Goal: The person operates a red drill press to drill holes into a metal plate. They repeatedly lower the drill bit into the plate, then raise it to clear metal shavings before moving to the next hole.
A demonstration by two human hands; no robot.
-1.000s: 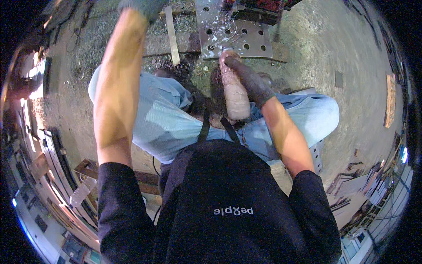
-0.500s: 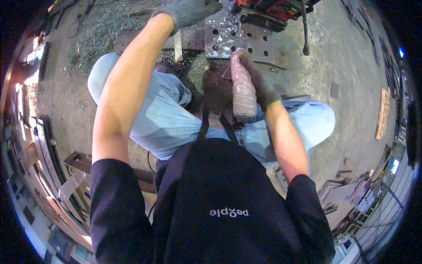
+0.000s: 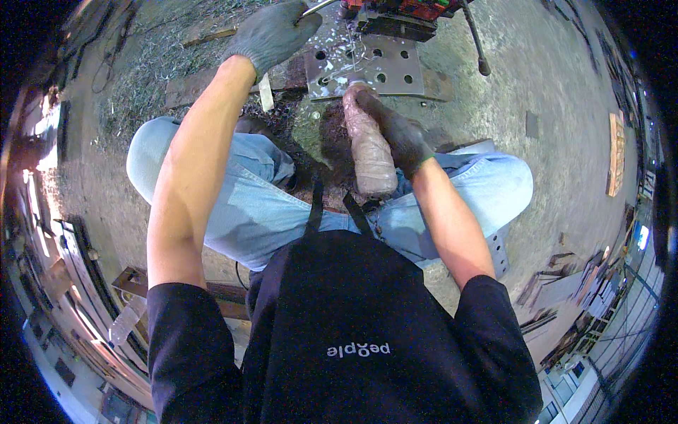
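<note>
My left hand (image 3: 274, 37), in a grey knit glove, is closed around a thin metal lever (image 3: 321, 7) at the top edge. That lever runs toward a red and black machine (image 3: 402, 21), which is partly cut off by the frame. In my right hand (image 3: 399, 134), also gloved, is a dirty, crumpled plastic bottle (image 3: 372, 159). The bottle tilts away from me, its neck over the near edge of a steel plate (image 3: 404, 83) with several round holes. Whitish liquid spots and a thin wet streak lie on the plate beneath the machine.
Metal shavings (image 3: 159, 78) pile up on the floor at the far left. A black handle (image 3: 483, 65) hangs from the machine's right side. Flat bars and scrap lie along both sides, with a clear plastic bottle (image 3: 128, 321) at the lower left.
My left hand has gone from fingers stretched out to closed around the lever. The bottle stays in my right hand, tilted at the plate. The whole view has shifted slightly.
</note>
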